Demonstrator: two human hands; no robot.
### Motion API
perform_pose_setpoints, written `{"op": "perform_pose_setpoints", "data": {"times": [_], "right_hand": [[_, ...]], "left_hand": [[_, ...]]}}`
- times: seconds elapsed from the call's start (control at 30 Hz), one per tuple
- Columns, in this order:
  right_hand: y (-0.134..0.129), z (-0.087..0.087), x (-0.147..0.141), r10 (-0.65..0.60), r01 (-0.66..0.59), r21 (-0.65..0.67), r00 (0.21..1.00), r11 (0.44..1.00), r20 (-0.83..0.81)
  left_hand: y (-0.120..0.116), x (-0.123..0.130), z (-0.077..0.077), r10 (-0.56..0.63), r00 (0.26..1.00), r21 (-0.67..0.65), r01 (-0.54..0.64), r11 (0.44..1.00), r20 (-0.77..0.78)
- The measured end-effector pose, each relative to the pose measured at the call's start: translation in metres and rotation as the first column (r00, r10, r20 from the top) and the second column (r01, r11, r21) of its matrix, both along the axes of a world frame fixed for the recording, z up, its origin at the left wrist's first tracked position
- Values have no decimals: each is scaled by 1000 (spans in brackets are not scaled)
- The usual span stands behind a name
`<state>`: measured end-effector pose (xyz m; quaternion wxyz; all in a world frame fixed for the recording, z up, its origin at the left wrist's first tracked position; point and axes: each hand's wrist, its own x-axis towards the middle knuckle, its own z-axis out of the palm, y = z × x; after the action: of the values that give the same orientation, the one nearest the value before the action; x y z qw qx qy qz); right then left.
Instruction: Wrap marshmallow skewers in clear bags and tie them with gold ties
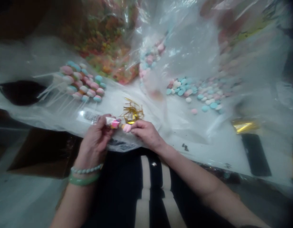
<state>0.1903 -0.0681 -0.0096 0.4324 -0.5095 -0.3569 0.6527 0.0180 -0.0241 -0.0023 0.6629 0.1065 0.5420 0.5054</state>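
My left hand is closed around a small clear plastic wrapper, with a bright pink and yellow piece showing at its end. My right hand pinches a pale pink candy piece between thumb and fingertips, close beside that wrapper. Whether the two pieces are joined is too blurred to tell. Just beyond my right fingers lies a loose bunch of gold twist ties. To the left, pink, white and blue candies on white sticks lie in a heap.
Loose pastel candies spill from a clear plastic bag. Another bag holds orange and green candies. At the right lie gold strips and a dark phone-like slab. An open cardboard box stands below the table's left edge.
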Motion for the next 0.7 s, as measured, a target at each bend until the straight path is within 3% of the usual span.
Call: {"op": "perform_pose_setpoints", "data": {"times": [0.2,0.43,0.53,0.7], "right_hand": [[0,-3,3,22,-46,-168,990,985,-142],[5,-6,1,-1,-128,-342,937,931,-351],[5,-6,0,1,-131,-338,933,932,-359],[0,-1,-9,-37,-20,-240,972,971,-231]], "left_hand": [[4,-6,1,116,993,-15,-116,993,27],[-6,-11,2,-76,965,146,39,988,252],[-6,-8,1,-46,959,126,11,992,279],[-7,6,3,-10,939,120,-33,992,344]]}}
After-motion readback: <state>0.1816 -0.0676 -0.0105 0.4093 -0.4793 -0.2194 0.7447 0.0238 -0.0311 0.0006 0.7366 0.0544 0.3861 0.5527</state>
